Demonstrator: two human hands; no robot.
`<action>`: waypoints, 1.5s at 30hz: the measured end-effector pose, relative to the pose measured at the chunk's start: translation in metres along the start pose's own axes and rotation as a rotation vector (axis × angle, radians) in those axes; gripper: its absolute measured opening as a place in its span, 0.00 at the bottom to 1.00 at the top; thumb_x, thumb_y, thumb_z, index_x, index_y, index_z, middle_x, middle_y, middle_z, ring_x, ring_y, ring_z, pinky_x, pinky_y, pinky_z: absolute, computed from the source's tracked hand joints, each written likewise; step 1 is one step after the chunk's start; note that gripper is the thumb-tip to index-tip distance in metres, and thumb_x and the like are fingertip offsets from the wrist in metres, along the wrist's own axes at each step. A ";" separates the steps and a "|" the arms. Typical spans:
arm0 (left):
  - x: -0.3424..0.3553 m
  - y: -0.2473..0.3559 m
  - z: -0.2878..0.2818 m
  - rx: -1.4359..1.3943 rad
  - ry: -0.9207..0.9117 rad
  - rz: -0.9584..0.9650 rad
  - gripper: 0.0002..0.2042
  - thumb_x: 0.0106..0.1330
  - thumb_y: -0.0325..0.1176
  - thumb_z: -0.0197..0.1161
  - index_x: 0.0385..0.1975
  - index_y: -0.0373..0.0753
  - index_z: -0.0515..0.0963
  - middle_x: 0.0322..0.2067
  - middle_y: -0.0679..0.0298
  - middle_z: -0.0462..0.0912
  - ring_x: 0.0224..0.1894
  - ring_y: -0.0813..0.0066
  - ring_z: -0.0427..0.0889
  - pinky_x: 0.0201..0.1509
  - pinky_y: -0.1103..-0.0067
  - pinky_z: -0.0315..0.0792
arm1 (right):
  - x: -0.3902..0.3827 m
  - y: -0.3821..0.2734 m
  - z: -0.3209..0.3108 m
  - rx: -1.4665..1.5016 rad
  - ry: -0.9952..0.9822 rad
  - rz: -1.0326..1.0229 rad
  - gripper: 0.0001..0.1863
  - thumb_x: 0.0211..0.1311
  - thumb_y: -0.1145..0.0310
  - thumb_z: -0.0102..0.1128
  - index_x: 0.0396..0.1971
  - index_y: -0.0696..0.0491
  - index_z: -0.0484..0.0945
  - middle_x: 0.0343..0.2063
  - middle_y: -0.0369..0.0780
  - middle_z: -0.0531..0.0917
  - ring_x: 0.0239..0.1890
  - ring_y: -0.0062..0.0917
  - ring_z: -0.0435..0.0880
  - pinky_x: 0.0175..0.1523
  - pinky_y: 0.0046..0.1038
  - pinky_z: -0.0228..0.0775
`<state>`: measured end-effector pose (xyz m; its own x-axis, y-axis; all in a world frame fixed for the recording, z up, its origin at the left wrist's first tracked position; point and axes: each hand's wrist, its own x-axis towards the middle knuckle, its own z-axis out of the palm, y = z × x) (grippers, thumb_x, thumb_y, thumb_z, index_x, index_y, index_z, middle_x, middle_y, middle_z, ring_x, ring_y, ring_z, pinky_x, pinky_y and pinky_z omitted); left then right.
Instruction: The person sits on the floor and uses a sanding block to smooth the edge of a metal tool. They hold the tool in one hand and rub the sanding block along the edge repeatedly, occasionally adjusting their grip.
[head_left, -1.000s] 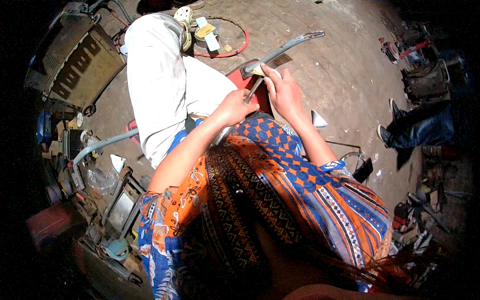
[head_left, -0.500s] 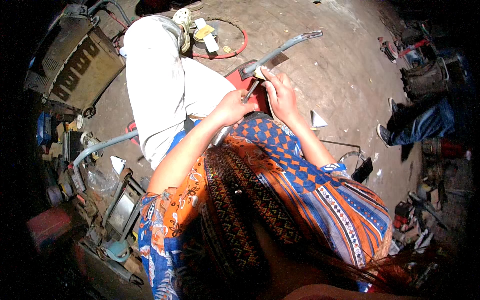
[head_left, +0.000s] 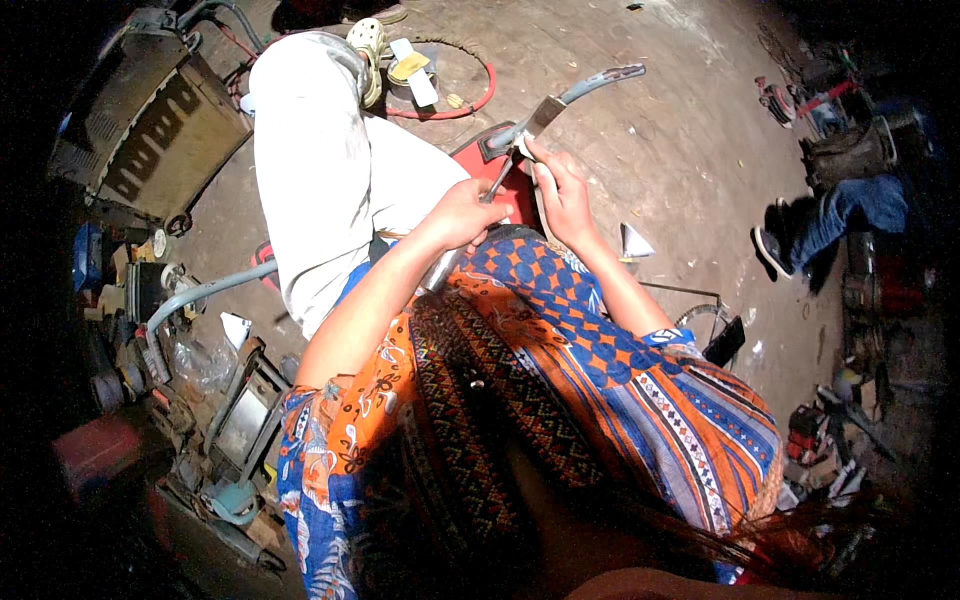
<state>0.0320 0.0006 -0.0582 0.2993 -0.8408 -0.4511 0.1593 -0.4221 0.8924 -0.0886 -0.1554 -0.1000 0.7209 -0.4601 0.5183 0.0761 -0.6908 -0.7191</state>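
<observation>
My left hand (head_left: 462, 215), in front of my lap, is closed around a slim dark metal rod (head_left: 497, 183) that slants up toward my right fingertips. Below that wrist a pale grey rounded piece (head_left: 440, 268) shows; whether it belongs to the rod I cannot tell. My right hand (head_left: 565, 195) is closed, pinching at the rod's far end, where a small pale bit shows between the fingers. Just beyond these fingers a flat rectangular metal plate (head_left: 545, 115) stands out, its near end hidden. Under both hands lies a red surface (head_left: 520, 195) with a grey bent tube (head_left: 600, 80).
Another grey tube (head_left: 205, 288) curves at my left. A red hose ring (head_left: 487, 90) lies ahead, near a shoe (head_left: 367, 45). At the right are a person's jeans leg (head_left: 845, 215) and a white folded piece (head_left: 635, 241). Metal frames and scrap (head_left: 245, 420) crowd the left.
The metal plate has shifted slightly up and left and turned, now catching the light. My right fingers moved a little with it. The person's leg at the right has shifted.
</observation>
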 end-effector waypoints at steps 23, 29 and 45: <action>-0.001 0.002 0.005 0.223 0.064 0.036 0.15 0.63 0.33 0.65 0.44 0.31 0.74 0.20 0.65 0.75 0.14 0.78 0.73 0.17 0.78 0.67 | 0.036 -0.002 -0.012 -0.624 0.131 -0.265 0.27 0.56 0.68 0.63 0.59 0.39 0.77 0.36 0.42 0.73 0.38 0.37 0.72 0.45 0.36 0.64; 0.001 -0.002 0.005 0.340 0.068 0.095 0.18 0.62 0.36 0.66 0.47 0.30 0.75 0.24 0.63 0.78 0.19 0.79 0.75 0.23 0.78 0.70 | 0.015 0.019 -0.010 -0.577 0.057 -0.247 0.28 0.55 0.69 0.65 0.59 0.39 0.77 0.32 0.42 0.73 0.35 0.36 0.71 0.41 0.35 0.63; 0.004 -0.004 0.006 0.334 0.051 0.116 0.20 0.62 0.36 0.66 0.49 0.29 0.74 0.27 0.60 0.80 0.22 0.73 0.79 0.27 0.77 0.73 | 0.014 0.020 -0.033 -0.394 0.324 -0.336 0.25 0.56 0.70 0.59 0.57 0.47 0.79 0.34 0.41 0.77 0.36 0.36 0.71 0.45 0.35 0.65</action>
<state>0.0274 -0.0032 -0.0638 0.3458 -0.8751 -0.3385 -0.1921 -0.4192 0.8873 -0.0996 -0.1944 -0.0919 0.4508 -0.2843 0.8462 -0.0416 -0.9536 -0.2983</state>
